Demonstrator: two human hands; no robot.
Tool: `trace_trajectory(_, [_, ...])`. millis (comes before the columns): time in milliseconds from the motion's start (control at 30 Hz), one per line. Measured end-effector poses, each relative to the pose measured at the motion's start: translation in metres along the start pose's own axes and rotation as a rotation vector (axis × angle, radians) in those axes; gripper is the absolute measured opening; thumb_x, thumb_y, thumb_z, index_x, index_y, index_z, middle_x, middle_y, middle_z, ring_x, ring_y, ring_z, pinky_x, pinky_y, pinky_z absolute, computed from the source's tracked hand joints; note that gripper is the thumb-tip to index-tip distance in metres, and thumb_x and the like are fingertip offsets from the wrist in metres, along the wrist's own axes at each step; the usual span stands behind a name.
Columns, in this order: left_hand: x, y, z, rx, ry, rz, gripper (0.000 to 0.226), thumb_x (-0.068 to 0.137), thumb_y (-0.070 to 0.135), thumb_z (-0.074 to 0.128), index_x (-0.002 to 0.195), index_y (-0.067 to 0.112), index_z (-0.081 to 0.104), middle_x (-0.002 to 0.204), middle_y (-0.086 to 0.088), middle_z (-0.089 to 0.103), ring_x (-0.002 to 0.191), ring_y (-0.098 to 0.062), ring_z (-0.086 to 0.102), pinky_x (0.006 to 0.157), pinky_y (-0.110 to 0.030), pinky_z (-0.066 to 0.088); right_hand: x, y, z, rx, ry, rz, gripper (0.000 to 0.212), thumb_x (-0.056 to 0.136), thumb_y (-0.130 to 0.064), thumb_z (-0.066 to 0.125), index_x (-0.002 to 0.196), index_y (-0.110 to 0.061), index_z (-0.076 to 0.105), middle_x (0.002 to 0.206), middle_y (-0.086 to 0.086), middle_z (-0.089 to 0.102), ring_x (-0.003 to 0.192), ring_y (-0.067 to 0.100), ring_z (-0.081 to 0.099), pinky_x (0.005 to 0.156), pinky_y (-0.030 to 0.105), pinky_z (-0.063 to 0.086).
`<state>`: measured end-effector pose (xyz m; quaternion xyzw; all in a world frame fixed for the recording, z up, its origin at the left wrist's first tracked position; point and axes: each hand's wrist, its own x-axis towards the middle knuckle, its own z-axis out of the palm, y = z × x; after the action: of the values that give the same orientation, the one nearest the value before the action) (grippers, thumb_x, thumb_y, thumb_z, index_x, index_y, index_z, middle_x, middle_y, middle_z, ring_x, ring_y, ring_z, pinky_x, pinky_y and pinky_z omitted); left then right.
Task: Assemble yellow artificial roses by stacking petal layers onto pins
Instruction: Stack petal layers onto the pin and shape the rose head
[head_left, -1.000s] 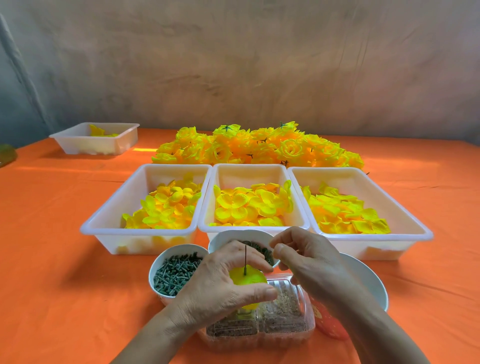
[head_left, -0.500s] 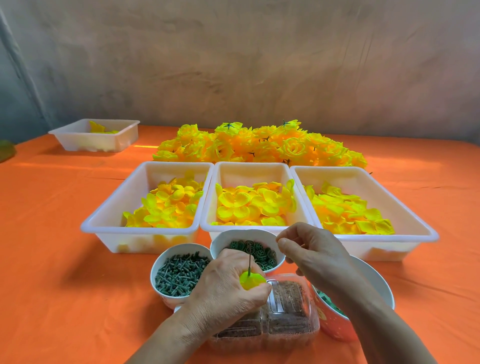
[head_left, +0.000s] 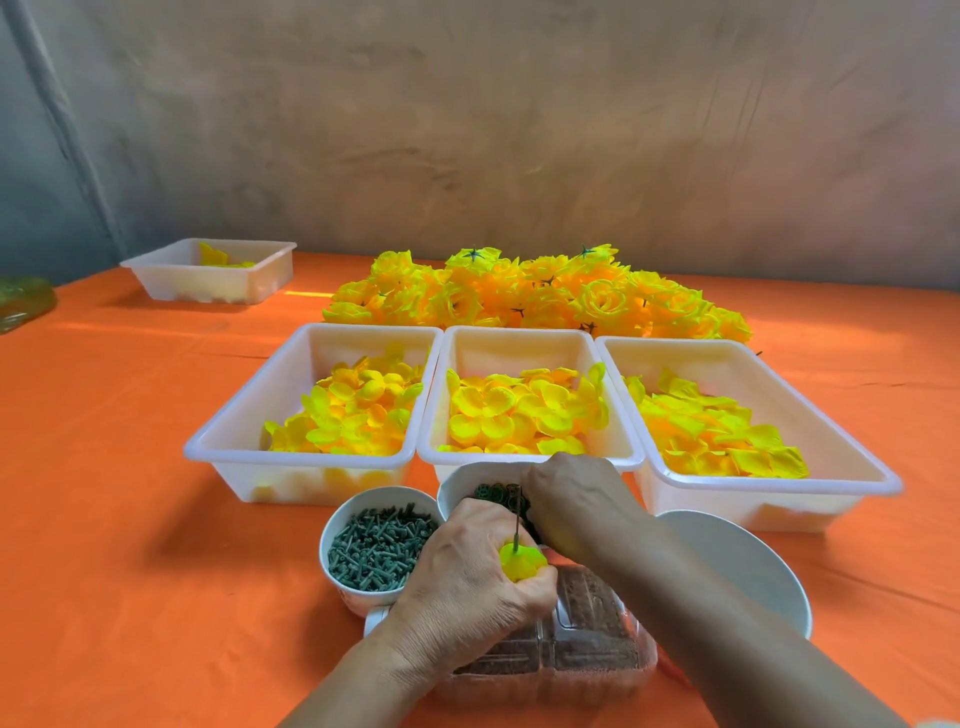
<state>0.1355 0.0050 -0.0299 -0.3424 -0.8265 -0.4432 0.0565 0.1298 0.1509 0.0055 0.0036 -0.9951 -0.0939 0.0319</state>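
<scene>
Pointing seemingly straight up, pin (head_left: 516, 522) stands in bud (head_left: 523, 562) left hand (head_left: 467, 577) grips; grip of right hand (head_left: 576, 499) unclear.

The grip of the left hand (head_left: 470, 577) closes on a bright yellow petal bud (head_left: 522, 562), and a thin dark green pin (head_left: 516, 522) rises from it. Just left of the grip, a white bowl (head_left: 356, 597) holds dull grey-green pegs (head_left: 376, 551). Just beyond the grip, a second white bowl (head_left: 456, 487) holds dark green rings (head_left: 493, 491). Under the grip, a clear box (head_left: 597, 670) shows brown contents. Farther beyond, three milky white tubs (head_left: 234, 478) carry yellow petals (head_left: 358, 415) shaded orange. Behind those, the heap of roses (head_left: 545, 296) is yellow and orange, dotted with dark green stars. The table (head_left: 114, 493) is plain orange. The wall (head_left: 519, 130) is mottled grey-brown.
</scene>
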Motion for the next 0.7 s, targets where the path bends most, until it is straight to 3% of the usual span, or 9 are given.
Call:
trace_trajectory(167, [0.001,-0.001,0.000,0.004,-0.001,-0.007,0.025,0.065,0.043,0.062,0.069,0.019,0.063,0.079,0.011,0.060,0.095,-0.003,0.052,0.072,-0.010,0.041,-0.001,-0.001,0.007,0.043,0.073,0.027,0.008,0.088,-0.018,0.052,0.087,-0.020,0.060,0.093,0.010,0.067,0.087,0.033,0.063,0.060,0.031,0.029])
trace_trajectory(300, [0.000,-0.003,0.000,0.011,0.001,-0.029,0.029,0.064,0.047,0.060,0.072,0.019,0.064,0.082,0.012,0.060,0.096,-0.001,0.052,0.075,-0.015,0.044,-0.002,0.001,0.015,0.105,0.143,0.045,0.015,0.087,-0.020,0.053,0.098,-0.022,0.062,0.092,0.008,0.066,0.088,0.034,0.061,0.061,0.032,0.031])
trace_trajectory(433, [0.001,-0.001,0.001,-0.003,-0.008,-0.030,0.026,0.066,0.044,0.063,0.072,0.019,0.066,0.083,0.012,0.062,0.096,0.000,0.052,0.073,-0.007,0.040,0.001,0.001,0.017,0.084,0.133,0.075,0.019,0.087,-0.019,0.053,0.105,-0.021,0.060,0.096,0.008,0.065,0.092,0.034,0.061,0.062,0.033,0.033])
trace_trajectory(700, [-0.001,0.001,0.001,-0.007,0.007,-0.041,0.029,0.063,0.046,0.060,0.071,0.019,0.065,0.081,0.011,0.061,0.092,-0.001,0.054,0.071,-0.008,0.040,0.003,-0.004,0.011,0.004,0.040,0.051,0.009,0.087,-0.015,0.055,0.088,-0.019,0.063,0.096,0.010,0.067,0.091,0.033,0.063,0.061,0.031,0.033])
